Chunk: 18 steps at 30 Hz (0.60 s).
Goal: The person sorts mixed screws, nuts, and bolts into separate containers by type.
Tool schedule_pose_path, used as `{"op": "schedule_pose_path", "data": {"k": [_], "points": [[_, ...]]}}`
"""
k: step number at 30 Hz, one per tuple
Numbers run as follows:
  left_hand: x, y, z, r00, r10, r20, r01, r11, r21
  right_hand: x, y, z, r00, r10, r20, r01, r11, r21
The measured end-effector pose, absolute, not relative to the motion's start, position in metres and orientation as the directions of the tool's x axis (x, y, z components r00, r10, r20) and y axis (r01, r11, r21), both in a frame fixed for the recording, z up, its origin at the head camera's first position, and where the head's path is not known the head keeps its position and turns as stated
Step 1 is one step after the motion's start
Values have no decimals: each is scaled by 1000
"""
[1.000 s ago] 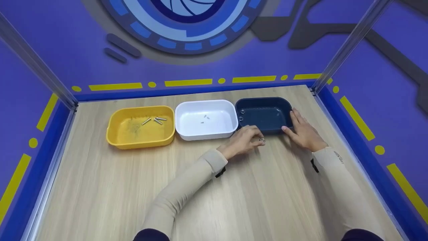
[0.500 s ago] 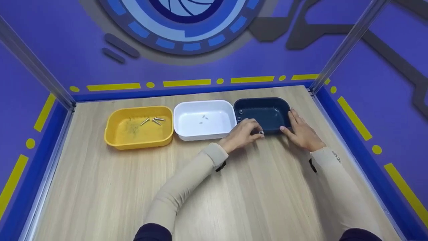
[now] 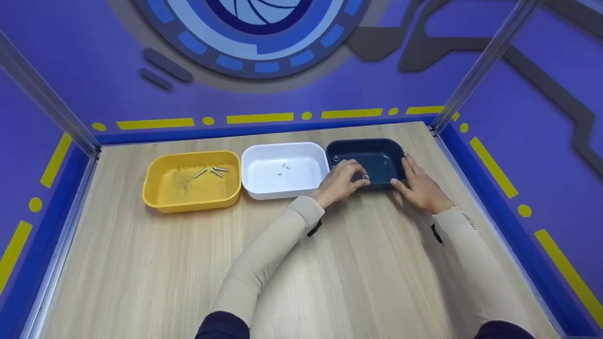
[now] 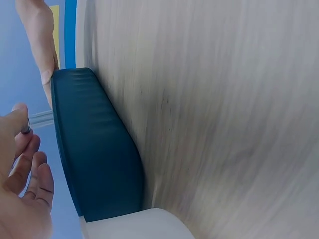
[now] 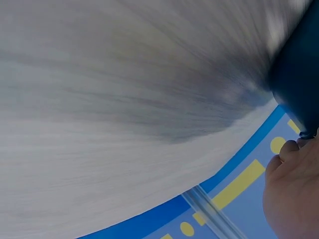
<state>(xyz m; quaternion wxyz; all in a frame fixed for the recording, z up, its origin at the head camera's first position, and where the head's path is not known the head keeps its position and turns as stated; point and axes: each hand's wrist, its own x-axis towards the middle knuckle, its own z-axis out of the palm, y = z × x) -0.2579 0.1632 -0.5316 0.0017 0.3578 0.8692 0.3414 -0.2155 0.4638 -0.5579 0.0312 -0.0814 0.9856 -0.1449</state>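
On the tabletop (image 3: 330, 263) three tubs stand in a row: the yellow tub (image 3: 191, 181) already holds some bolts, the white tub (image 3: 282, 170) a few small bits, the dark blue tub (image 3: 377, 160) a couple of pieces. The right hand (image 3: 420, 186) rests flat against the blue tub's side, its grip released; the left hand (image 3: 340, 181) pinches a small metal ring (image 3: 365, 177) just over that tub, not yet dropped in

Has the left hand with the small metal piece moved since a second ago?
Yes. The left hand went from the table in front of the dark blue tray to over its near rim.
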Motion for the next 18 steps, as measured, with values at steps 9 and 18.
{"op": "schedule_pose_path", "data": {"k": [9,18], "points": [[-270,169,-533,-794,571,207,553,537,638,-217,464,-561,-984,-170,-46,-148,941,-305],[-280,174,-534,-813,535,230,547,567,616,-216,465,-560,-984,-170,-45,-147,936,-319]]}}
